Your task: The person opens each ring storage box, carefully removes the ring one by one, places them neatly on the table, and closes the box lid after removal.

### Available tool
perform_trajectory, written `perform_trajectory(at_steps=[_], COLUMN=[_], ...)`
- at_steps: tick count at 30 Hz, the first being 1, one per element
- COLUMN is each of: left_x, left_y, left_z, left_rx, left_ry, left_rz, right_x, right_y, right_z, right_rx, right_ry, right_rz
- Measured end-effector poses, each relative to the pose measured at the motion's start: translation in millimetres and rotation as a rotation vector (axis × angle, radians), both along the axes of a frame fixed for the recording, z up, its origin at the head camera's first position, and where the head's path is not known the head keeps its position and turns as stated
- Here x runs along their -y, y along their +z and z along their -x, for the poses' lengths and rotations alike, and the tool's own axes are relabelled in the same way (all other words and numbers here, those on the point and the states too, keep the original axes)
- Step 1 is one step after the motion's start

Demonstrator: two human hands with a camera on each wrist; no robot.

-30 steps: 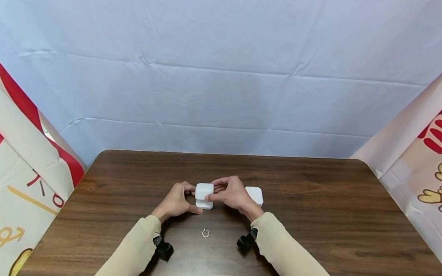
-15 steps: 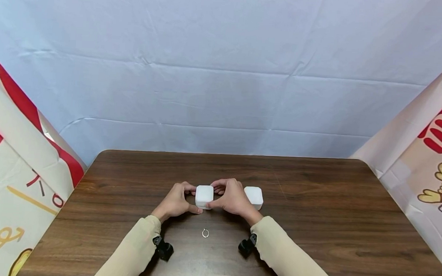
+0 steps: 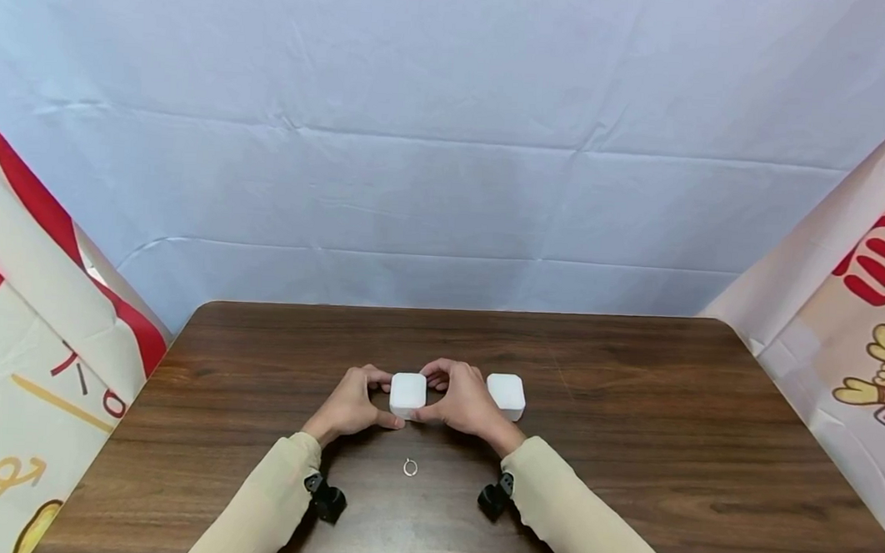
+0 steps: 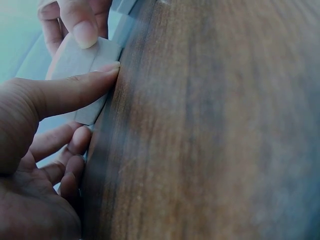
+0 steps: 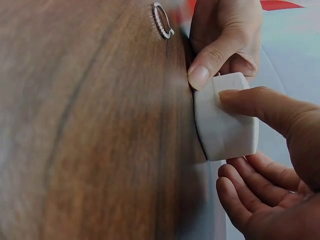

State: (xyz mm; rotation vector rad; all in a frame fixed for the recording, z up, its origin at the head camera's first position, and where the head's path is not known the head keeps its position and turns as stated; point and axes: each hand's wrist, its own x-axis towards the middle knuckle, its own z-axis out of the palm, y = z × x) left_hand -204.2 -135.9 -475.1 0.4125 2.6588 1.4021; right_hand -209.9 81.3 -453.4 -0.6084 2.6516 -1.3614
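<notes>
A small white box (image 3: 408,394) stands closed on the brown table (image 3: 628,453), and both hands hold it. My left hand (image 3: 385,400) pinches its left side, thumb at the front lower edge and fingers behind. My right hand (image 3: 431,391) grips its right side, thumb at the front and fingers curled over the back. In the left wrist view the left thumb (image 4: 75,92) lies along the box (image 4: 70,60). The right wrist view shows the box (image 5: 225,120) between both thumbs, with a silver ring (image 5: 162,20) on the wood beyond it.
A second closed white box (image 3: 506,395) sits just right of my right hand. The silver ring (image 3: 410,468) lies on the table between my forearms, nearer to me than the boxes. Fabric sheets hang along the back and both sides of the table.
A second ago the right hand held the box's lid raised above its base. The lid has come down and the box is now closed, with both hands still on it.
</notes>
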Motion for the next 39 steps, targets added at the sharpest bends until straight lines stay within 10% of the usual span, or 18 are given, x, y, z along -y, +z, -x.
perform_trajectory(at_steps=[22,39], left_x=[2,-32], left_y=[11.6,64.0], left_z=[-3.5,-15.0], left_rx=[0.057,-0.189], left_ry=[-0.007,-0.044], left_rz=[0.039,0.146], right_x=[-45,-125], right_y=[26.4,23.2], right_z=[-11.4,-8.9], right_rx=[-0.045,-0.114], right_ry=[0.018,-0.150], right_rz=[0.090,-0.002])
